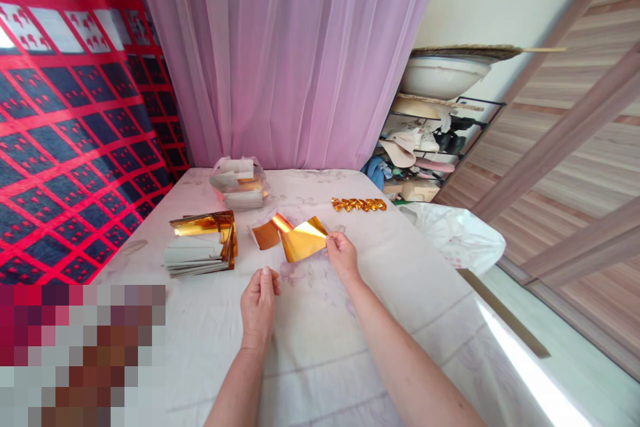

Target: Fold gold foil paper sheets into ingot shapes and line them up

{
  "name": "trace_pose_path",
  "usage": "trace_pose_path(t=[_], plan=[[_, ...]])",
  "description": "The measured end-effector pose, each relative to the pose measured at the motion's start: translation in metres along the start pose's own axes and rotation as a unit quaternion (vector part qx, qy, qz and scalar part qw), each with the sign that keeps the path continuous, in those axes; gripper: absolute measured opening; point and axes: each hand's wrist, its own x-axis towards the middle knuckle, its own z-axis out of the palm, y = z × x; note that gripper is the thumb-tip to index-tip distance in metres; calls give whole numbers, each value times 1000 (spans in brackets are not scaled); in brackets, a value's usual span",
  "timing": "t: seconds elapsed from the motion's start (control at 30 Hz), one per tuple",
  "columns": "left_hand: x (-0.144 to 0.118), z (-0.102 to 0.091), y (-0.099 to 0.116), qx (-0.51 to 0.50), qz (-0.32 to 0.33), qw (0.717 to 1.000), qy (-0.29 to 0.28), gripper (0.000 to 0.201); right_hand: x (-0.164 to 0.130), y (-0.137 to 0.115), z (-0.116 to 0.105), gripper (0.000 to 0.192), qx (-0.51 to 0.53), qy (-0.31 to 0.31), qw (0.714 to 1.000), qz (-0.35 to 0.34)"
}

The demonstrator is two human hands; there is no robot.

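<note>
My right hand point(342, 255) pinches the right edge of a shiny gold foil sheet point(301, 241), lifted slightly over the white tablecloth point(310, 347). A second, copper-toned foil piece point(265, 235) lies just left of it. My left hand point(259, 305) hovers nearer to me with fingers curled together, and nothing can be seen in it. A stack of foil-and-white paper sheets point(200, 250) lies to the left. A row of folded gold pieces point(359, 204) rests further back.
A clear plastic bag of white and gold papers point(239, 183) sits at the table's far end before a pink curtain point(295, 53). A white plastic bag point(453, 233) lies at the right edge. A cluttered rack point(430, 147) stands behind. A red patterned wall is left.
</note>
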Motion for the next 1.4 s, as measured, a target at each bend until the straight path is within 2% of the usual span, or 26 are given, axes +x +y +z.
trace_pose_path(t=[0.17, 0.27, 0.5, 0.63, 0.7, 0.77, 0.87, 0.93, 1.03, 1.13, 1.3, 1.4], plan=[[1, 0, -3, 8, 0, 1000, 1, 48, -29, 15, -31, 32, 9, 9, 999, -40], [3, 0, -4, 14, 8, 1000, -3, 48, -47, 19, -42, 30, 19, 8, 998, -59], [0, -2, -1, 53, 43, 997, -29, 42, -68, 28, -43, 29, 60, 55, 995, -52], [-9, -1, 4, 84, 73, 990, -93, 37, -74, 21, -45, 29, 67, 81, 992, -64], [-12, -1, 6, 93, 79, 985, -125, 34, -80, 16, -46, 26, 51, 93, 987, -122], [-13, -1, 6, 97, 75, 984, -132, 35, -85, 12, -46, 20, 41, 97, 970, -218], [-8, -3, 4, 90, 55, 989, -105, 50, -94, 8, -49, 18, 33, 100, 928, -357], [-3, -4, 2, 78, 39, 992, -90, 64, -100, 7, -53, 19, 11, 90, 908, -410], [2, -5, -1, 58, 15, 994, -87, 79, -110, 6, -61, 22, -32, 52, 886, -460], [3, -6, -4, 42, -2, 995, -87, 87, -121, 4, -68, 22, -70, 12, 867, -493], [2, -8, -8, 50, 11, 993, -107, 70, -139, 1, -74, 20, -117, -33, 838, -533], [3, -8, -13, 80, 39, 987, -135, 63, -147, 0, -75, 19, -127, -54, 832, -537]])
